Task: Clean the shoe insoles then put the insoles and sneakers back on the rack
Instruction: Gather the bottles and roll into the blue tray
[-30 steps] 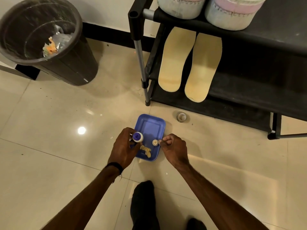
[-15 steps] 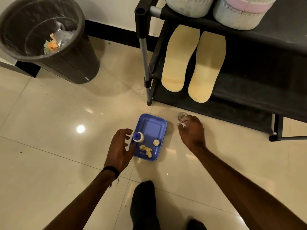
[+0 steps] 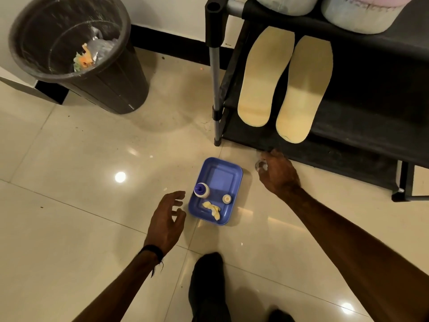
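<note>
Black bin (image 3: 76,54) on floor at far left. Left hand (image 3: 166,219) hovers beside blue tray (image 3: 228,169), fingers loosely spread, holding nothing. Tray holds bottle (image 3: 201,189), small cap (image 3: 226,198), yellow scrap (image 3: 212,209). Right hand (image 3: 278,174) grips small clear object (image 3: 260,165) at rack's (image 3: 371,126) front edge. Two insoles (image 3: 284,84) lie on rack's lower shelf, sneakers (image 3: 325,12) on shelf above.
</note>
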